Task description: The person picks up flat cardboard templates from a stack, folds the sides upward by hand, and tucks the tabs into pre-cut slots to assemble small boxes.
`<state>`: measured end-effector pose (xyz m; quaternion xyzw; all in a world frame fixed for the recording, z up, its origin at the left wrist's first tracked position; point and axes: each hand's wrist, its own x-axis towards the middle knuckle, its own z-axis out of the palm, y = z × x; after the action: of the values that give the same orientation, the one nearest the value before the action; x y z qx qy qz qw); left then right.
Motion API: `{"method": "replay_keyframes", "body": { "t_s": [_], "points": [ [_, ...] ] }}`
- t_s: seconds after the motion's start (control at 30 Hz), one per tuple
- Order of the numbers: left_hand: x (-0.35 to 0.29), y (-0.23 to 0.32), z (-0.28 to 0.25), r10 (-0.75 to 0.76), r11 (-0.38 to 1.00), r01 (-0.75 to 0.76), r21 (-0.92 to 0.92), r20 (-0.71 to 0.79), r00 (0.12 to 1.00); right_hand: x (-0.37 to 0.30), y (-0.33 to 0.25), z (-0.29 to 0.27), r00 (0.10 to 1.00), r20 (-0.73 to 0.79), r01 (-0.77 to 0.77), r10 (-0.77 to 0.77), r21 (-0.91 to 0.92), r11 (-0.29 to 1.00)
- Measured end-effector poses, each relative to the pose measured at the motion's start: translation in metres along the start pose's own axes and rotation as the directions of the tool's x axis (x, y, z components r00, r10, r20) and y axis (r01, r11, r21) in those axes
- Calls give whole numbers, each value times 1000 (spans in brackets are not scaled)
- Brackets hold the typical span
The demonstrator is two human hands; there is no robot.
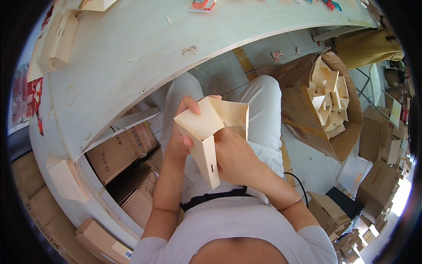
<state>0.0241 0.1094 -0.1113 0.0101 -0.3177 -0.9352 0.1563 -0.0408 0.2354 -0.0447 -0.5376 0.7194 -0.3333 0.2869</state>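
Note:
A cream-coloured folded card box insert (201, 122) is held above my lap, one slotted side strip hanging toward me. My left hand (185, 127) grips its left part, with the thumb on the outer face and fingers over the far edge. Inside the fold, my right hand (233, 154) presses against the card; its fingertips are hidden behind the panels. To the right of my knee stands a large open cardboard carton (295, 97), holding several similar cream card pieces (330, 94).
A pale worktable (145, 53) curves in front and along my left. More folded card pieces (64, 40) and a flat stack (68, 179) lie on it. Brown cartons (115, 154) sit beneath. At right are more boxes (377, 184) and a black cable (299, 179).

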Motion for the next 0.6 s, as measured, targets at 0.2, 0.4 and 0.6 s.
{"method": "replay_keyframes", "body": {
  "t_s": [0.2, 0.4, 0.6],
  "points": [
    [0, 6, 6, 33, 993, -46, -111, -115, 993, -5, -6, -16, 953, -243, 187, -179, 9, 982],
    [4, 1, 3, 27, 976, -36, -213, -46, 999, -12, 9, -32, 759, -630, 52, -164, -193, 980],
    [6, -6, 15, 87, 992, -88, -91, -23, 996, 17, 17, -26, 811, -582, -213, 70, -182, 960]
  ]
}}
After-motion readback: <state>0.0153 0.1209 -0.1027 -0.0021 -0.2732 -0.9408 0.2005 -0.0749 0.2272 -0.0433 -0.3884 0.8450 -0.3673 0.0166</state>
